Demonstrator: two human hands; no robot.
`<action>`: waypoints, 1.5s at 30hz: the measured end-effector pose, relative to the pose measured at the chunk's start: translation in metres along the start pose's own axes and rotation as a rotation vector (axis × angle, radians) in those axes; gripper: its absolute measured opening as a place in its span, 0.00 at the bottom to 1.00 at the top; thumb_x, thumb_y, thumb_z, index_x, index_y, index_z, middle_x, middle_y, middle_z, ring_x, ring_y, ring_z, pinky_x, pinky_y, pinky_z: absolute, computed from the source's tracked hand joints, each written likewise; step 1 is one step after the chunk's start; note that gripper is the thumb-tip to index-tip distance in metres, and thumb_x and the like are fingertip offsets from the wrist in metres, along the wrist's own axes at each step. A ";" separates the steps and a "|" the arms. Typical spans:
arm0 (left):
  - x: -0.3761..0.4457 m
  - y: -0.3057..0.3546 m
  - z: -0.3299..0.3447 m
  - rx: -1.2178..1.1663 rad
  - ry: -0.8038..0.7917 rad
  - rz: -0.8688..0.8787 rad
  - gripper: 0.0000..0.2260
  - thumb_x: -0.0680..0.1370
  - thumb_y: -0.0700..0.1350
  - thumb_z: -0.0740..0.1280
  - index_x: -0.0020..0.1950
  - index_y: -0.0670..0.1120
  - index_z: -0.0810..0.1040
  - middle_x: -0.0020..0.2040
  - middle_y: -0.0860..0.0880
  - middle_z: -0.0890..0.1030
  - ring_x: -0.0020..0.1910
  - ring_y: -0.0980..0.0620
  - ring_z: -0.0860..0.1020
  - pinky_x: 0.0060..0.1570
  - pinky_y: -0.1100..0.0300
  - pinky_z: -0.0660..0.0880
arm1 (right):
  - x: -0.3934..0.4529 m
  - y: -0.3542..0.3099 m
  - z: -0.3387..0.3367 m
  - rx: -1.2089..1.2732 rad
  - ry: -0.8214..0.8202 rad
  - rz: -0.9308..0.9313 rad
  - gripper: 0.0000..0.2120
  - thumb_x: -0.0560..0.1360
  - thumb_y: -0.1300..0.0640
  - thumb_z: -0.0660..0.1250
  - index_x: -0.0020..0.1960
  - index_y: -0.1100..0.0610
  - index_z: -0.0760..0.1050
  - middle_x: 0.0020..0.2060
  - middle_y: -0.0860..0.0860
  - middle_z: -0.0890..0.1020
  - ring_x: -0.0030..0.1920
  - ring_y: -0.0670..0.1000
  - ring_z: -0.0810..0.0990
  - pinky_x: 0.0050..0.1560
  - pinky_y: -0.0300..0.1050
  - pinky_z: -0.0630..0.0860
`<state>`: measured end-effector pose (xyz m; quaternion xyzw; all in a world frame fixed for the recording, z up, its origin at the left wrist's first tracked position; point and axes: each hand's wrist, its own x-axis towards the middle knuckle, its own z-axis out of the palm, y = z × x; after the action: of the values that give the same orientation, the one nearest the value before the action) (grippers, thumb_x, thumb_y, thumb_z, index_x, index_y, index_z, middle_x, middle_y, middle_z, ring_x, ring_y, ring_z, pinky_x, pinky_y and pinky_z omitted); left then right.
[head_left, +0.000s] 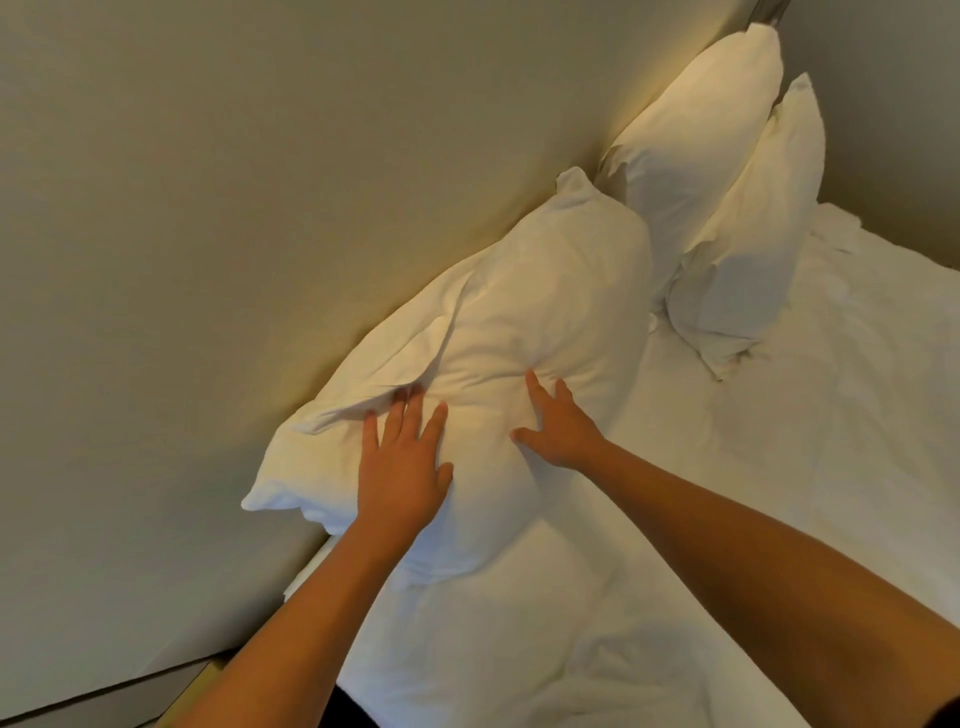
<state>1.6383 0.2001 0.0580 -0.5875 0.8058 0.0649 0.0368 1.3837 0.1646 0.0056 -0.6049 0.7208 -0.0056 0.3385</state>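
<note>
At the head edge of the bed (779, 467), near its left corner, a pillow (545, 291) leans on the wall (208, 208). The left hand (400, 462) and right hand (558, 431) both lie flat on it with fingers spread, pressing in, likely to smooth it and push it snug so it will not slide down. Two more pillows (696, 156) stand up farther along that edge.

The pillow (519, 332) and bed sheet (779, 467) are matt, creased white cloth; the headboard (208, 208) is smooth.
</note>
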 end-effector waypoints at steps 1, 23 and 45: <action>-0.002 0.001 -0.001 -0.008 -0.010 0.000 0.33 0.80 0.61 0.61 0.82 0.53 0.57 0.84 0.45 0.50 0.83 0.43 0.50 0.79 0.39 0.48 | -0.005 0.002 0.001 -0.003 0.012 -0.005 0.46 0.79 0.36 0.66 0.85 0.43 0.40 0.85 0.58 0.46 0.82 0.61 0.58 0.76 0.56 0.64; -0.172 0.506 0.002 -0.196 -0.376 0.630 0.24 0.82 0.58 0.61 0.75 0.48 0.71 0.74 0.44 0.72 0.74 0.44 0.68 0.70 0.47 0.68 | -0.549 0.402 0.019 0.263 0.230 0.702 0.30 0.82 0.39 0.63 0.80 0.48 0.62 0.70 0.52 0.78 0.67 0.55 0.79 0.64 0.49 0.75; -0.406 1.066 0.180 -0.052 -0.568 0.947 0.26 0.82 0.57 0.59 0.80 0.50 0.63 0.80 0.44 0.63 0.80 0.45 0.57 0.73 0.46 0.64 | -0.839 0.897 0.089 0.381 0.438 1.093 0.38 0.82 0.38 0.62 0.85 0.50 0.51 0.84 0.55 0.53 0.84 0.57 0.53 0.81 0.54 0.58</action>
<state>0.7457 0.9306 0.0004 -0.1210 0.9385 0.2501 0.2048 0.6818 1.1756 -0.0332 -0.0618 0.9655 -0.0839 0.2385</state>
